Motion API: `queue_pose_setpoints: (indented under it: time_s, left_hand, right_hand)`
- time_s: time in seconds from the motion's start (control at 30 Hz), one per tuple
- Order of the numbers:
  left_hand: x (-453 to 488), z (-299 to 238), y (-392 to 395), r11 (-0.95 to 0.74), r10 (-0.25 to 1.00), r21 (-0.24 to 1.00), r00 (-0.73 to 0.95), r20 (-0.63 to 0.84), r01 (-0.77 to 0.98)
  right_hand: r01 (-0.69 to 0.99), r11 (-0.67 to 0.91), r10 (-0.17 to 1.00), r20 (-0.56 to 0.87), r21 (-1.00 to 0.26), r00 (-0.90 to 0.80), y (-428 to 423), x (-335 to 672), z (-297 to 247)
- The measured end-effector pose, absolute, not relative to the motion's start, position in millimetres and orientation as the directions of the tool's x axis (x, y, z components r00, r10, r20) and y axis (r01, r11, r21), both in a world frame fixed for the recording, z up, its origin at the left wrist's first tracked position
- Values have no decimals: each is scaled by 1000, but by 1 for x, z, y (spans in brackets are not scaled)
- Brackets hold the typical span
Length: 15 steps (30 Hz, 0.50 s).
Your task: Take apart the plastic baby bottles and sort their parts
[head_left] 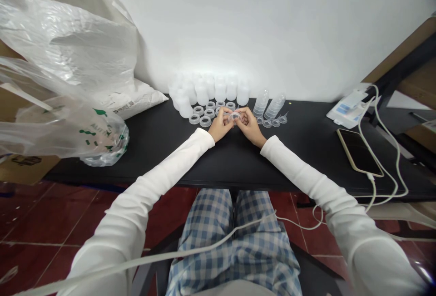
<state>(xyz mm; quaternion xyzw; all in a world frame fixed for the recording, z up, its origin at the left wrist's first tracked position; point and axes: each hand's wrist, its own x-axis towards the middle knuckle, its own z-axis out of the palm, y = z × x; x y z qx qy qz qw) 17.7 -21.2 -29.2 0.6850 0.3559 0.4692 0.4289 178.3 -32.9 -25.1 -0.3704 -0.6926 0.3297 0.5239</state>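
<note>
Both hands pinch one translucent plastic ring (235, 115) between them, just above the black table. My left hand (221, 125) grips its left side, with thumb and fingers closed. On the opposite side, my right hand (250, 126) holds it the same way. Several similar rings (205, 121) lie on the table just left of my left hand. Behind them stand several frosted white bottles (201, 92) in a group. To the right of my right hand are two stacks of clear domed caps (261, 101), with several small clear ring pieces (267, 123) in front.
Large plastic bags (68, 46) and a white parcel (136, 98) fill the left end of the table (218, 164). A phone (359, 150) with a cable lies at right, near a white power strip (347, 110). A white cable (204, 248) crosses my lap.
</note>
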Motion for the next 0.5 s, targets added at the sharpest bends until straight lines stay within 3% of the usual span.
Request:
queue_pose_setpoints:
  time_s: [0.3,0.5]
  left_hand:
    - [17,-27,-23,-402,887,906,301,350,133]
    - [14,-27,-18,-465,854,882,300,425,77]
  right_hand:
    - [98,506,856,485,-857,-179,-35,178,-24]
    - [-118,317,911,337,-941,-236,-28,181,-26]
